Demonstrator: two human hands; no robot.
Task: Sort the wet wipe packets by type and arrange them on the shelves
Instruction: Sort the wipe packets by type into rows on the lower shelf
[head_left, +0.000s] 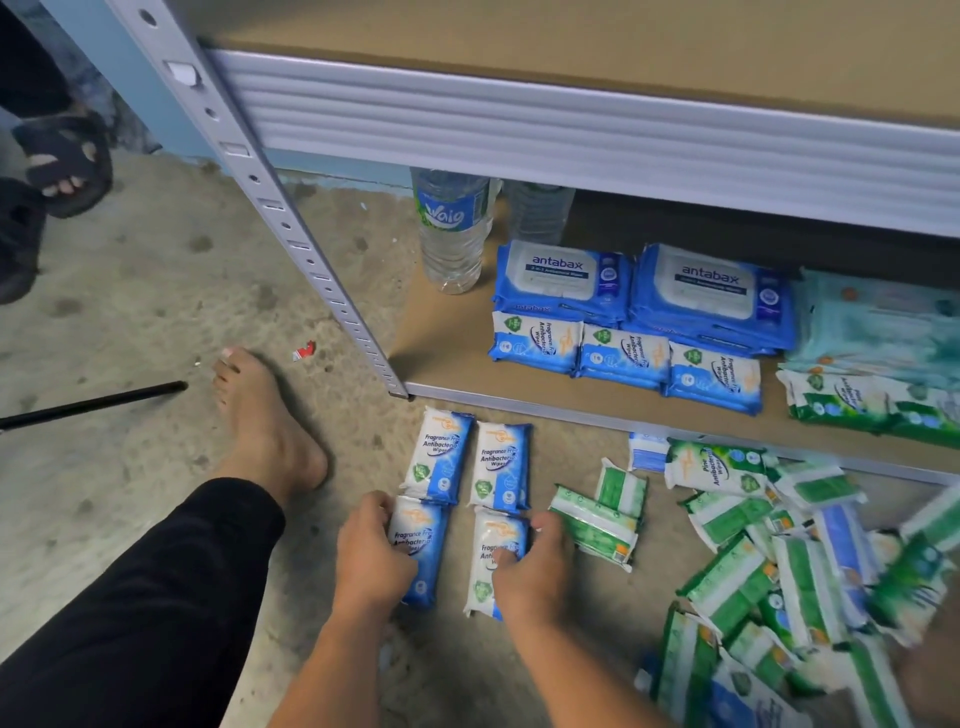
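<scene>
Several small blue-and-white wipe packets lie in a two-by-two block on the concrete floor before the shelf. My left hand (371, 558) grips the near-left packet (422, 551) at its left edge. My right hand (532, 569) grips the near-right packet (488, 564) at its right edge. The two far packets (440, 457) (501, 465) lie untouched. On the bottom shelf board (447, 358) stand two large blue antabax packs (563, 278) (711, 293), with a row of small blue packets (623, 356) in front. Green pine packets (862, 402) and pale teal packs (878, 322) sit at the shelf's right.
A loose heap of green and blue packets (789, 587) covers the floor at the right. A water bottle (453, 228) stands at the shelf's back left beside the grey upright post (291, 228). My bare foot (260, 421) rests left; another person's sandalled feet (65, 161) are far left.
</scene>
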